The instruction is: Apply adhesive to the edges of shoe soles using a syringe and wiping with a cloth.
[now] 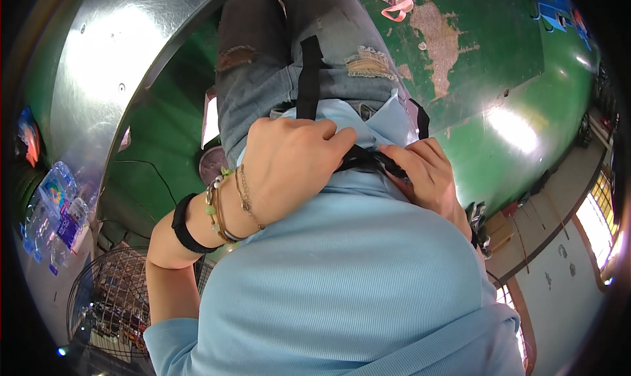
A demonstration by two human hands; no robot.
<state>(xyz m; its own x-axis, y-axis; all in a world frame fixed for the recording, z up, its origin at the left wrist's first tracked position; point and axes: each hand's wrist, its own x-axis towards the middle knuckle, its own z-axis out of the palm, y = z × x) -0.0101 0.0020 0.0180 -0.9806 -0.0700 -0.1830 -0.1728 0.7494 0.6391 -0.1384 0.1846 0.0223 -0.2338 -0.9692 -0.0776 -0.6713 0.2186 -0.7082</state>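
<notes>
At my waist, a black strap (pixel 357 158) runs between my two hands across the light blue shirt (pixel 342 244). My left hand (pixel 296 159) is closed on the strap, knuckles up. Opposite it, my right hand (pixel 424 172) pinches a dark piece at the strap's other side; whether that piece is a buckle I cannot tell. A loose black strap end (pixel 309 80) hangs from under my left hand onto the ripped jeans (pixel 256 106). Bracelets and a black band circle my left wrist and forearm.
A shiny metal table (pixel 98 80) curves along the left. Clear plastic bottles (pixel 62 218) lie beyond its near end, above a wire fan cage (pixel 108 297). The floor (pixel 486 54) is green and worn, with a pink-strapped item (pixel 397 1) at the top.
</notes>
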